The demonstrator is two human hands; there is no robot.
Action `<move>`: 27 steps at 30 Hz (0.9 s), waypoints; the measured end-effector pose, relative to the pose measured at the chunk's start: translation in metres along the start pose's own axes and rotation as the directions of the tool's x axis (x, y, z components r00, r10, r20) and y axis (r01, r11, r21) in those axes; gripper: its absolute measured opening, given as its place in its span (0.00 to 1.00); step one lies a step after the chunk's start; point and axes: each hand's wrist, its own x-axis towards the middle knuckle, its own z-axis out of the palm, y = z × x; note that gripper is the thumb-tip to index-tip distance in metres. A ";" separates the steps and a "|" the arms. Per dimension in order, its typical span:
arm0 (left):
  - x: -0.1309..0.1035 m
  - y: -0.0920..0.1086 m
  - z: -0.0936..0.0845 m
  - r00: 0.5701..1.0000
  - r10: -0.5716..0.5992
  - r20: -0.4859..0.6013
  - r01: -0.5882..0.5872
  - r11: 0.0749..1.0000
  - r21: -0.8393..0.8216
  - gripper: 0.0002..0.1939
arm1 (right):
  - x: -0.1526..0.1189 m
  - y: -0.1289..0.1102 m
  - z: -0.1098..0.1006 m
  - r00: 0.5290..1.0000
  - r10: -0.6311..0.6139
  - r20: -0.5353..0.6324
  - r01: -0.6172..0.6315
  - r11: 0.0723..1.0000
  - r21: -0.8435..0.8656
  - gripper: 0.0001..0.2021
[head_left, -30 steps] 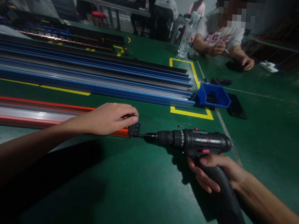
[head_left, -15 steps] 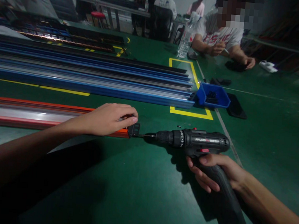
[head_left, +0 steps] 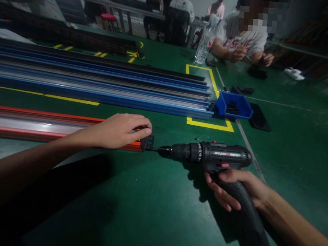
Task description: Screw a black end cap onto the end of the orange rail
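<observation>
My right hand (head_left: 232,193) is wrapped around the grip of a black cordless drill (head_left: 224,154) that points left. Its thin bit (head_left: 162,149) reaches a small black slotted bracket (head_left: 149,141) on the end of an orange and silver metal profile (head_left: 44,125). Over that same end lies my left hand (head_left: 123,129), its fingers curled across the top and holding the profile. The fingertips rest close by the bracket. A tiny dark screw (head_left: 197,139) lies on the green table behind the drill chuck.
Blue metal profiles (head_left: 99,83) lie side by side beyond the orange one. At their right end stands a blue bin (head_left: 236,108) of small black parts, beside a dark flat phone-like object (head_left: 261,117). Farther back are a plastic bottle (head_left: 204,43) and a seated person (head_left: 244,42).
My hands, the drill and the orange profile hold nearly the same place. At the back left, a long dark strip has shifted, and the person opposite has raised a hand.
</observation>
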 end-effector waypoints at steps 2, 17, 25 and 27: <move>0.000 -0.001 0.000 1.000 0.003 -0.005 -0.003 1.000 0.002 0.23 | 0.000 0.000 0.000 1.000 -0.004 0.003 0.004 1.000 -0.005 0.14; -0.001 0.000 0.001 1.000 -0.006 -0.005 0.006 1.000 0.001 0.23 | 0.000 0.000 -0.001 1.000 -0.001 0.005 0.001 1.000 -0.010 0.14; -0.001 0.000 0.000 1.000 0.000 -0.004 0.000 1.000 -0.004 0.23 | 0.000 0.000 -0.001 1.000 -0.006 0.013 0.006 1.000 0.002 0.14; 0.000 0.000 0.000 1.000 0.002 -0.005 -0.002 1.000 -0.004 0.23 | 0.000 -0.001 0.000 1.000 -0.004 0.009 0.004 1.000 0.002 0.14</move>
